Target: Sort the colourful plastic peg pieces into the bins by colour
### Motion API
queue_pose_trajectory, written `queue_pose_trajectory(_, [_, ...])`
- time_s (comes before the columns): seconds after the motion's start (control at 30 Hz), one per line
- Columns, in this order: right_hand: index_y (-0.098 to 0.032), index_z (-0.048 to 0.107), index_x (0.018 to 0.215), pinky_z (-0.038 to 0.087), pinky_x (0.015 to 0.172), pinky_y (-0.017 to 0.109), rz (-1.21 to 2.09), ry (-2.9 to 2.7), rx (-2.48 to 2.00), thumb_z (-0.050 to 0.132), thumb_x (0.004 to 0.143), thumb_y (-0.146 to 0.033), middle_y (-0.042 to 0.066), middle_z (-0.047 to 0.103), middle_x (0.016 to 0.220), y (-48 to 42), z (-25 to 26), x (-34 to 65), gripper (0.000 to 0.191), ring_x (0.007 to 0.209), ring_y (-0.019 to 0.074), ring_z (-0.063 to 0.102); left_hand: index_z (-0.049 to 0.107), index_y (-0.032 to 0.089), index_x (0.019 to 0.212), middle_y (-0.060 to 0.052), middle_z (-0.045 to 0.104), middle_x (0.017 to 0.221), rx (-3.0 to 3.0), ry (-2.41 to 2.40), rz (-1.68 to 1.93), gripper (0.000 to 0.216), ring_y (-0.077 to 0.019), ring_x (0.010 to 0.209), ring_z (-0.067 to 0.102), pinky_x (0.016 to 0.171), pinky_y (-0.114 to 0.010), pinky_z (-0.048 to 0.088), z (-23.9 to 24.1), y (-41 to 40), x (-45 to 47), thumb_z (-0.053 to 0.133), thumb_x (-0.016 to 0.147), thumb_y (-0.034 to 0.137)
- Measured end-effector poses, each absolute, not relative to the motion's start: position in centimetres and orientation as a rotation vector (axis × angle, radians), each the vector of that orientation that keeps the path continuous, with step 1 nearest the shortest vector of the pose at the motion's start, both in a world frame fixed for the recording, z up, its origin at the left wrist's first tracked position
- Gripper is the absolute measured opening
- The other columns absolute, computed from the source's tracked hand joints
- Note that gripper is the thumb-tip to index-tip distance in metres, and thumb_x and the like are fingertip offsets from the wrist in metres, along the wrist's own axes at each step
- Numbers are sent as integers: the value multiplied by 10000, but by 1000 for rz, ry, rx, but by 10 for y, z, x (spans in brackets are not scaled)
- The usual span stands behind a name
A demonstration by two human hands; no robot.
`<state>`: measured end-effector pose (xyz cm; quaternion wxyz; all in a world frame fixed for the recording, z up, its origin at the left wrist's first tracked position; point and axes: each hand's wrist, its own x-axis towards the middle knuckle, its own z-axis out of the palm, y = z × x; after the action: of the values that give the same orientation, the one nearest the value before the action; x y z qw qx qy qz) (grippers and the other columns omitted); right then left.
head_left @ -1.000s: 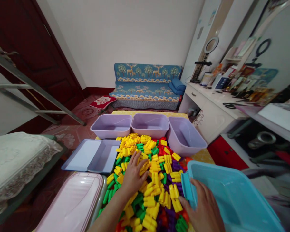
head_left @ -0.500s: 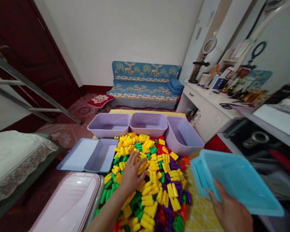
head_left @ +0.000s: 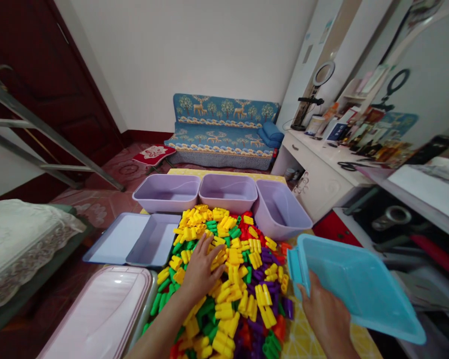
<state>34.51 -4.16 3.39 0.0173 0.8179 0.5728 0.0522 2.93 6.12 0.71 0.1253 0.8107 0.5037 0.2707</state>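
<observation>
My left hand (head_left: 202, 267) lies palm down, fingers spread, on a heap of plastic building pieces (head_left: 234, 257). The pieces are tube-shaped, mostly yellow, with green, purple, red and orange ones among them. At the right, my right hand (head_left: 327, 311) grips the near left side of a turquoise plastic bin (head_left: 362, 279), thumb and fingers at its rim. The bin is tilted over the table's right edge, and its inside shows no pieces. Part of my right fingers is hidden against the bin.
Three lilac bins (head_left: 166, 205) line the back of the yellow-covered table (head_left: 303, 331). A shallow grey-blue box (head_left: 153, 242) and a pink-lidded container (head_left: 97, 314) stand left. Beyond are a blue sofa (head_left: 224, 134), a ladder (head_left: 56, 134) and a white dresser (head_left: 318, 159).
My right hand and the turquoise bin have shifted left and slightly down, closer to the heap. My left hand stays spread on the pieces, with little movement.
</observation>
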Motion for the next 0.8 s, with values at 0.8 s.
queue_pose_trajectory(0.8, [-301, 675, 1249, 551, 733, 339, -63, 2516, 2168, 516, 912, -320, 46, 773, 865, -81, 9, 375, 373, 759, 231, 707, 639, 311, 1305, -106, 509, 1451, 2377, 1492, 739, 488, -386, 1475, 285, 1143, -580, 395, 12, 61, 33, 649, 819, 259])
